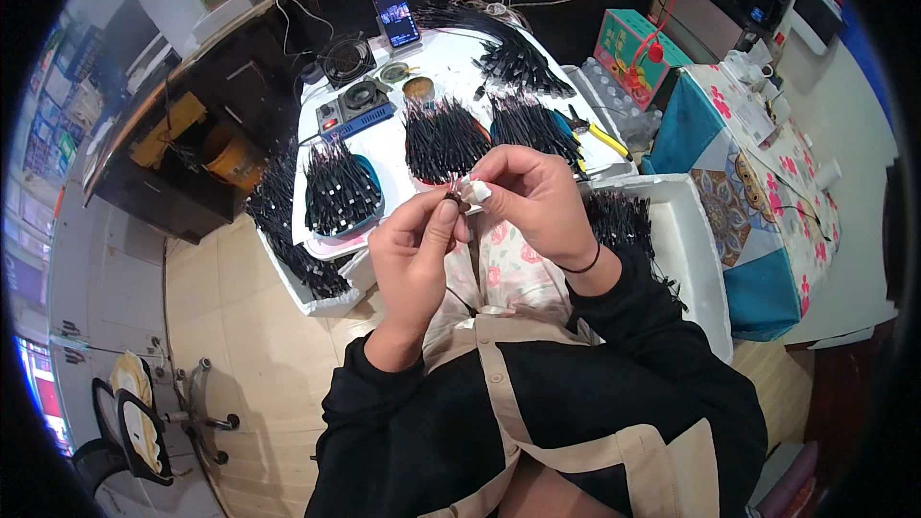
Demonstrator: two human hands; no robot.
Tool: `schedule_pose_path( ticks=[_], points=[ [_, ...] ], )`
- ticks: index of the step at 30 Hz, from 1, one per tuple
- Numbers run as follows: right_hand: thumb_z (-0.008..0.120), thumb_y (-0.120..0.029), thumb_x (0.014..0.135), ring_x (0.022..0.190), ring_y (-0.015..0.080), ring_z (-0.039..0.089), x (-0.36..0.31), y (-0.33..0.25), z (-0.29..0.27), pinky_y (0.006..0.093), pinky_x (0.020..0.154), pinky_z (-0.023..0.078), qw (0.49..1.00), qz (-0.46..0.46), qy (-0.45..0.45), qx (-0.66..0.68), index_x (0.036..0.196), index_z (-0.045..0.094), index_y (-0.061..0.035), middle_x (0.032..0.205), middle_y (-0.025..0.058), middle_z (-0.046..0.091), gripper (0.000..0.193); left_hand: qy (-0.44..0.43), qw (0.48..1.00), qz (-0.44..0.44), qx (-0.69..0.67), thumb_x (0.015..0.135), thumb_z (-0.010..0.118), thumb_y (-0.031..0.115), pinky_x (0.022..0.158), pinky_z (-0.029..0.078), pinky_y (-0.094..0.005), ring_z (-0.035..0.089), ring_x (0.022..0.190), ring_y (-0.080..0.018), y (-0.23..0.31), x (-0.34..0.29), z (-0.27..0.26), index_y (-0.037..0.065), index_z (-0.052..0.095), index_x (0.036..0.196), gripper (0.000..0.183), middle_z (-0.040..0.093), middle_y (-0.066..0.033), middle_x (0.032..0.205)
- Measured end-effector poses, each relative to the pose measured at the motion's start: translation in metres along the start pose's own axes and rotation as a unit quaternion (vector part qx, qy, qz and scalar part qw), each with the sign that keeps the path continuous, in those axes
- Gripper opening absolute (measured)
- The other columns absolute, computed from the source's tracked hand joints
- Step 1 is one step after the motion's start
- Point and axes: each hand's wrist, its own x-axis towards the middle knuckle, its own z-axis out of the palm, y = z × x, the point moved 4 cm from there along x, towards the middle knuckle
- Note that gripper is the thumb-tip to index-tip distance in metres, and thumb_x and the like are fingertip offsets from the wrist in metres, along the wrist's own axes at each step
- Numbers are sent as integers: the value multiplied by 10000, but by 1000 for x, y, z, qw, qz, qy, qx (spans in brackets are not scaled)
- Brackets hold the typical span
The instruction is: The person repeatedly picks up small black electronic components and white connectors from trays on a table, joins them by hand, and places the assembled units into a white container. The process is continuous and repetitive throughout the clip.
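Observation:
In front of my lap, my two hands meet at their fingertips. My left hand (414, 247) pinches a thin black cable (451, 197), whose fine wire ends point up between the fingers. The thumb and forefinger of my right hand (539, 200) close at the same spot, beside a small white piece (476, 193); whether it is held or wrapped on a fingertip I cannot make out. A black strand (465, 304) hangs below my left hand. Just beyond stand bundles of short black cables (443, 142), upright in bowls on the white table (441, 53).
On the table are a blue-fronted soldering station (357, 113), a small round tin (419, 88), a lit phone (396, 17), and yellow-handled pliers (606, 139). White foam boxes with cables flank my legs, one (696, 264) on the right. A flowered cloth (767, 182) covers a side table.

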Motion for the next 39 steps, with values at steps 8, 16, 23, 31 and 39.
schedule_pose_path(
  ticks=[8,16,23,31,39],
  points=[
    [652,-76,887,788,85,637,-7,23,-3,207,717,508,986,46,-24,160,950,643,10,861,45,675,106,-33,980,-109,-165,956,550,103,475,269,-173,391,542,-30,-12,-3,3,-60,626,1002,186,578,-29,716],
    [647,-54,884,832,100,648,-8,16,-8,221,735,523,998,-9,-42,53,989,636,21,899,48,662,129,-34,980,-115,-157,958,544,100,463,258,-175,376,524,-32,-13,-7,1,-61,622,990,182,577,-32,701],
    [667,-21,858,811,98,620,-8,2,-8,226,725,514,996,-69,-53,-20,986,621,43,948,52,605,150,-75,979,-121,-147,949,553,81,478,311,-178,429,533,-47,-13,-7,0,-65,623,1011,173,610,-50,726],
    [648,-55,887,776,92,623,-23,9,2,222,683,521,998,-49,43,6,970,602,38,911,73,631,133,-1,997,55,54,939,566,51,571,419,-186,549,658,-82,-6,-13,4,-84,624,999,159,629,-71,778],
    [639,-88,901,807,111,633,-26,31,10,230,715,517,964,37,22,261,1012,606,46,888,84,653,177,-40,977,-100,-186,950,566,112,486,278,-168,411,549,-32,-15,-14,6,-57,632,958,182,588,-38,704]
  ],
)
